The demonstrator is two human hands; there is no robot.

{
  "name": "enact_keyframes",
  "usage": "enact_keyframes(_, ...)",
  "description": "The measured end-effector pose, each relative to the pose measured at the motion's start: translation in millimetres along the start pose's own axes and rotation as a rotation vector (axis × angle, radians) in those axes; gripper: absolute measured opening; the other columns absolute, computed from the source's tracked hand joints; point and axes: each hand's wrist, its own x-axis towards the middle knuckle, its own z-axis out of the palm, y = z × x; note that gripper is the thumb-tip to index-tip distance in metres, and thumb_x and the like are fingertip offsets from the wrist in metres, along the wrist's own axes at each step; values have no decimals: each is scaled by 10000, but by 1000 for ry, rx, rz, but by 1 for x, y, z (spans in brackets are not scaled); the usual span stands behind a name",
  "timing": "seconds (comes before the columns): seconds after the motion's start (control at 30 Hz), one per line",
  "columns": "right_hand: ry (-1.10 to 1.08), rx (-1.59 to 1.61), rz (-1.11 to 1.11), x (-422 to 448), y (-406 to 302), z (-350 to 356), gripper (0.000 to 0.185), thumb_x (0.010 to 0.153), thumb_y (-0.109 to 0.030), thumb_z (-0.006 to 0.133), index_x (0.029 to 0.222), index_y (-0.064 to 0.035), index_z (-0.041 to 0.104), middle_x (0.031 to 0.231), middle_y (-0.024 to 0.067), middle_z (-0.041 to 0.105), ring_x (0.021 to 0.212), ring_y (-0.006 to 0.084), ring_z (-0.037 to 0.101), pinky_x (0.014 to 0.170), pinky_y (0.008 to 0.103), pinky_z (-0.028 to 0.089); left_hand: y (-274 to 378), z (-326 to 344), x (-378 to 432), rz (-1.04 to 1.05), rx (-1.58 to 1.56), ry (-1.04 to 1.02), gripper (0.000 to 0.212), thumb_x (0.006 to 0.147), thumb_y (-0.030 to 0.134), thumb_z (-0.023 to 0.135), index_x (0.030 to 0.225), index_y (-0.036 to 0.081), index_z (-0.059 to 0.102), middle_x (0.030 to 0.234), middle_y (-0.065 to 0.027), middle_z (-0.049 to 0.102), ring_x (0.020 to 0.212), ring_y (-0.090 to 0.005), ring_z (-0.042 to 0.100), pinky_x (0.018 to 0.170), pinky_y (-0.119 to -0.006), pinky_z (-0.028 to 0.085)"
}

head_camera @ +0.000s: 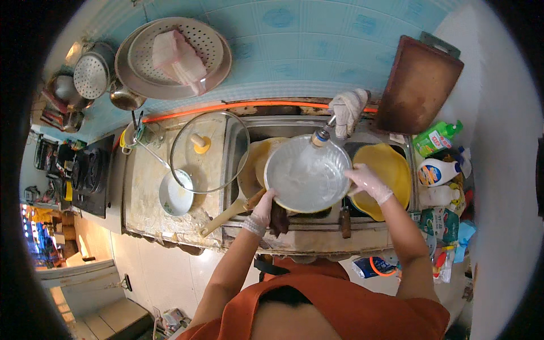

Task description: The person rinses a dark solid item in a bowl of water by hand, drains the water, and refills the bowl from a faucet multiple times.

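Note:
Both my hands wear thin clear gloves and grip a round metal basin by opposite sides of its rim. My left hand has the near left side, and my right hand the right side. The basin is under the faucet, and water wets its inside. Beneath its left edge lies a frying pan with a long beige handle. A dark cloth hangs by my left hand. Right of the basin, a yellow basin sits in the sink.
A light cloth drapes the faucet's neck. On the left counter are a glass lid and a small white pan. A wooden-handled tool lies at the sink's front edge. A cutting board and several bottles stand right.

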Motion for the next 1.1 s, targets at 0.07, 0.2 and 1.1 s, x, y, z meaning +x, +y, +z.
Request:
enact_keyframes(0.07,66,218,-79,13,-3,9,315,776,-209,539,984,26,510,811,89,580,676,193,594,583,350,543,9,-9,15,89,-8,-87,422,780,228,488,1132,-2,454,1056,-98,537,965,-219,500,899,-334,363)
enact_keyframes(0.2,78,281,-164,68,40,45,260,761,-155,534,919,51,516,770,103,563,667,224,586,583,355,537,58,-14,-3,26,217,-124,493,801,321,476,1163,-10,429,1116,-98,499,1059,-213,432,917,-320,333)
enact_keyframes(1.1,106,909,26,1,51,115,193,775,-133,472,888,19,508,867,136,506,800,235,554,631,350,534,135,72,-136,858,215,300,298,796,264,446,907,56,629,608,-36,487,548,-131,482,556,-240,413)
